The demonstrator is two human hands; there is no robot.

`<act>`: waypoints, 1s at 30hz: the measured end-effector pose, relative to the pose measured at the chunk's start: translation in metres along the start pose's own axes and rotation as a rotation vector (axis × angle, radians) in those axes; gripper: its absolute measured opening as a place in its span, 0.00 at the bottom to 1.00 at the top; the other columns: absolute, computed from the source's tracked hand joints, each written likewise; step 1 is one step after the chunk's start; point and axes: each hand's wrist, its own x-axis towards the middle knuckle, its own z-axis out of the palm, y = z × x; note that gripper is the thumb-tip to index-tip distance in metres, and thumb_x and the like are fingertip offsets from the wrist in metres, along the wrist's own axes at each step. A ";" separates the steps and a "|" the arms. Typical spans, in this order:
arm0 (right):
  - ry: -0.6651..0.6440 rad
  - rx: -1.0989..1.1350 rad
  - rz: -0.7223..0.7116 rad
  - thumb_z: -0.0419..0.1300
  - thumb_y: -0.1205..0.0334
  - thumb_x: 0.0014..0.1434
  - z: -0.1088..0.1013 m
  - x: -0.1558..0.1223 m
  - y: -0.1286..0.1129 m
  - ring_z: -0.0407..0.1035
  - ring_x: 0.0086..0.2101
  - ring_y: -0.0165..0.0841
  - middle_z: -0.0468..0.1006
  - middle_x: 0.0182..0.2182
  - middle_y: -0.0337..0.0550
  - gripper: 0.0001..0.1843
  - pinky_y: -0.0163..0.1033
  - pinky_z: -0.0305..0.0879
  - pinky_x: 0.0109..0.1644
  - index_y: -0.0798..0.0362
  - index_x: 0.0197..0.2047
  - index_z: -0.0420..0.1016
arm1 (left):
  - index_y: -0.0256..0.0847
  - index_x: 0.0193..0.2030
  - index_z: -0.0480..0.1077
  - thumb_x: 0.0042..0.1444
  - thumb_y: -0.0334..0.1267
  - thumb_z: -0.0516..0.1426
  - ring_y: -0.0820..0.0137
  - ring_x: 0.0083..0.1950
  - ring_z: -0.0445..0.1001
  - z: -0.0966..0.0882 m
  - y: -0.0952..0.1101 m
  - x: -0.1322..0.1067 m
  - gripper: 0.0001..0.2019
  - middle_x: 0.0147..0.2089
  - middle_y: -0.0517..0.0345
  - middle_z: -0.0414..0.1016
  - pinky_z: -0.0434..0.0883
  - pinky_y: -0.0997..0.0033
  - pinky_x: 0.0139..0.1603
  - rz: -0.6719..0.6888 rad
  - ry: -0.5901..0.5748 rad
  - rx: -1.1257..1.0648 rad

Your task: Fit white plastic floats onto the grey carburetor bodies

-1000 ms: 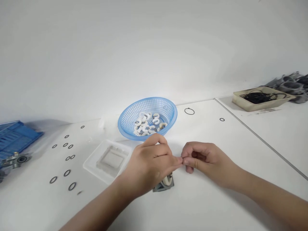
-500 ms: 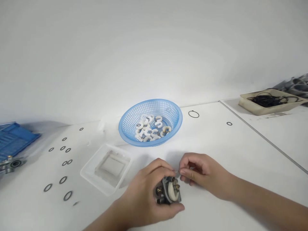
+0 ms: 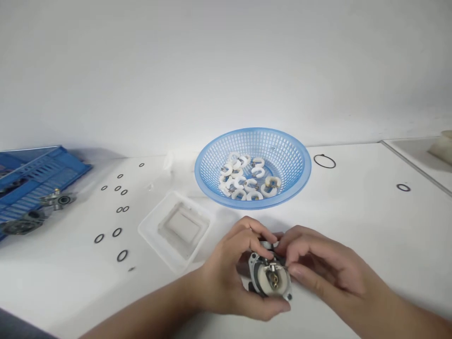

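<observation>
My left hand is wrapped round a carburetor, its open bowl side turned up toward me. A white float sits inside, with brass parts in the middle and a small metal hinge at its top. My right hand is closed at the carburetor's right edge, thumb and forefinger pinching a thin pin by the hinge. Most of the pin is hidden by the fingers. Behind the hands, a blue mesh basket holds several white floats.
A shallow translucent tray lies left of the basket. Several small black O-rings are scattered on the white table. At far left, more carburetors lie by a blue crate. A larger ring lies right of the basket.
My right hand has come in from the right to touch the carburetor at the float hinge. The carburetor has turned its open side more toward me. The view has shifted left.
</observation>
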 end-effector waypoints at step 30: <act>0.083 -0.235 -0.039 0.66 0.61 0.75 0.004 -0.004 -0.012 0.77 0.40 0.36 0.81 0.40 0.39 0.07 0.38 0.75 0.43 0.46 0.40 0.79 | 0.36 0.58 0.77 0.54 0.54 0.80 0.57 0.54 0.92 -0.020 0.003 0.007 0.34 0.58 0.38 0.89 0.87 0.62 0.65 0.390 -0.020 0.457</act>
